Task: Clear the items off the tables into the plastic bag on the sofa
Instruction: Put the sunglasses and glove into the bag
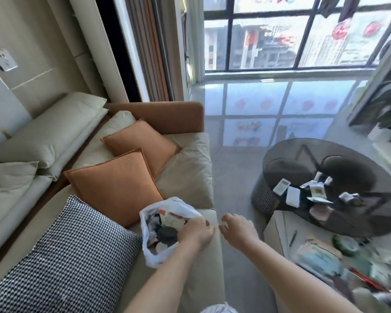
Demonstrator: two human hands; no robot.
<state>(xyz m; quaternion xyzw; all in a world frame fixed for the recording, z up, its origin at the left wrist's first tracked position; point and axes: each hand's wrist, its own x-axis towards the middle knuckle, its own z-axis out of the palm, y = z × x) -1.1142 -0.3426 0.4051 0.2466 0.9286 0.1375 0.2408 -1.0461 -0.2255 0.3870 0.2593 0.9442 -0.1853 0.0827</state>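
Cream sofa has the white plastic bag sitting on its front edge, already stuffed. Round dark table to the right holds cards and papers. Left hand looks like it's gripping the bag's rim; right hand hangs loosely curled, holding nothing.

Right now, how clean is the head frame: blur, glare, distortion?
Head view: motion blur smears the near table at lower right, so its clutter can't be read; window is overexposed and throws glare on the glossy floor; wide-angle bends the frame lines at the edges; bag, left hand and right hand are fairly sharp.
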